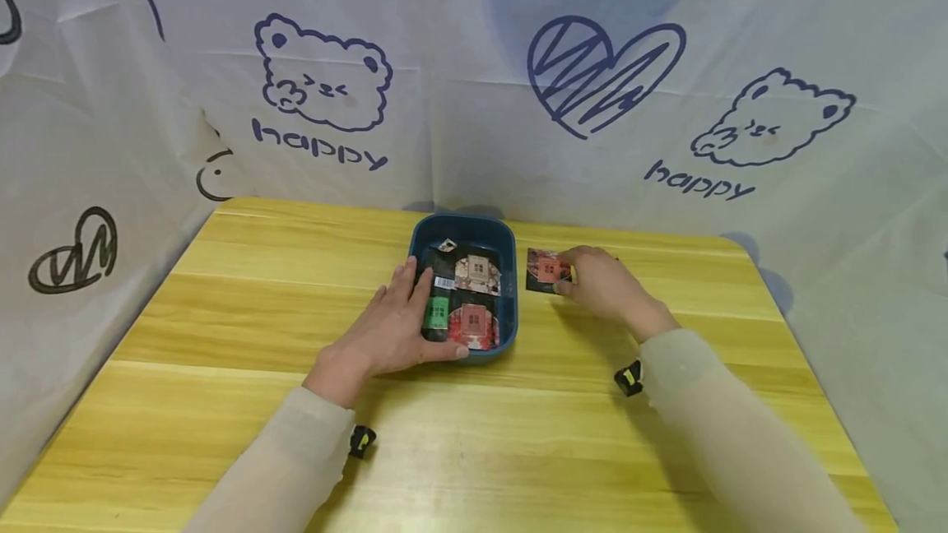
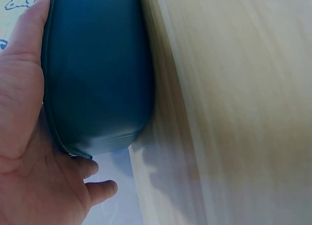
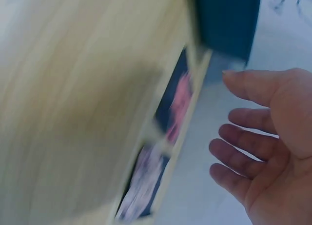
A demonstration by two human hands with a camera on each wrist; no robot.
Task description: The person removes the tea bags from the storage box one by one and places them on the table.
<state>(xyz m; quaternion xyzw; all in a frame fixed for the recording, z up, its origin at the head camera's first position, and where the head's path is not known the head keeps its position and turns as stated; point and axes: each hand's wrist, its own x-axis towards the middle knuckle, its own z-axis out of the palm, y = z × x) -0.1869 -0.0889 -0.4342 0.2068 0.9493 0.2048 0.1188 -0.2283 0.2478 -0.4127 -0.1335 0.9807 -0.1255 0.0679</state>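
Observation:
A dark blue plastic bin (image 1: 508, 294) stands near the table's far edge. My left hand (image 1: 400, 327) rests on its rim, fingers extended along the left side and thumb over the near edge. In the left wrist view the palm lies beside the bin's wall (image 2: 100, 69). Inside lie flat printed packets: a cream one (image 1: 477, 271), a green one (image 1: 437, 312) and a red one (image 1: 474, 324). Right of the bin, my right hand (image 1: 603, 282) hovers over a black-and-red packet (image 1: 544, 268). The right wrist view shows its fingers spread loosely, apart from the packets.
A second packet (image 3: 144, 183), pale pink and dark, lies beside the red one on the table, mostly hidden by the right hand in the head view. The wooden table (image 1: 244, 327) meets a white cloth backdrop (image 1: 474, 155) with drawings behind it.

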